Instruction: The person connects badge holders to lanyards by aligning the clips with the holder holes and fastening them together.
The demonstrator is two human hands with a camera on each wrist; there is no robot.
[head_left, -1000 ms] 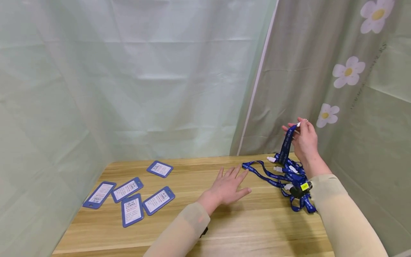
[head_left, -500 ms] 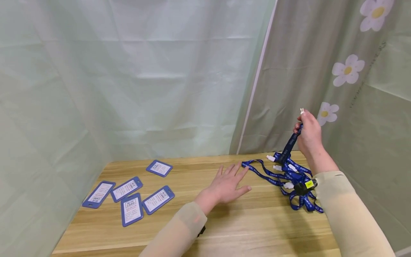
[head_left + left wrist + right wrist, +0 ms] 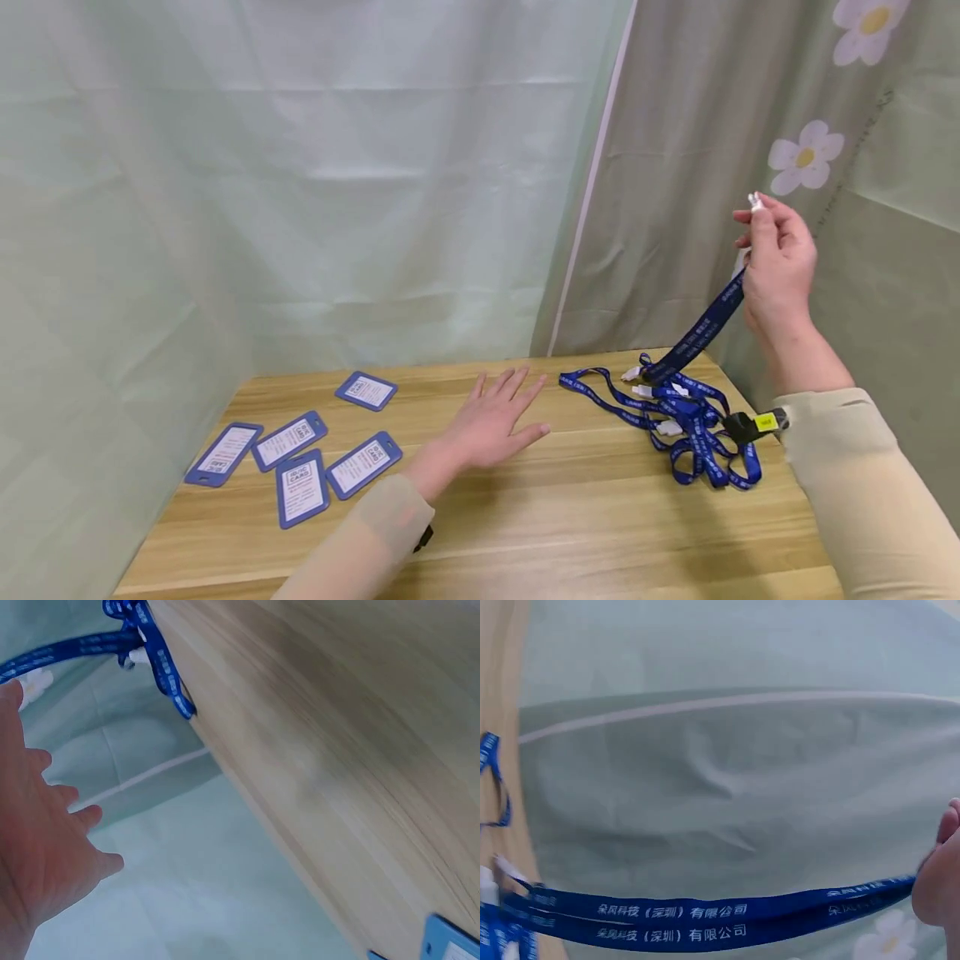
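We take the far edge of the surface point(image 3: 600, 521) as 12 o'clock. The right grip point(image 3: 780, 262), raised at about 1 o'clock from the pile point(image 3: 696, 433), pinches a white clip point(image 3: 755, 202) between thumb and fingers. The blue strap point(image 3: 699, 332) hangs from it towards 7 or 8 o'clock, its lower end among the pile; the right wrist view shows it as two bands side by side, letters outward. The left grip point(image 3: 487, 427) is free, fingers straight and spread, with the pile at its 3 o'clock and five cards point(image 3: 302, 490) around its 9. Whether it touches the surface we cannot tell.

To draw the strap out well, we judge it best to pull slowly along its own line, so that neighbours slide off rather than knot. We should watch the loose loop point(image 3: 592, 385) at the pile's 10 o'clock: if it stirs, something is caught, and the left grip could press the rest down. A firm pinch on the clip seems wise, since it looks small and smooth.
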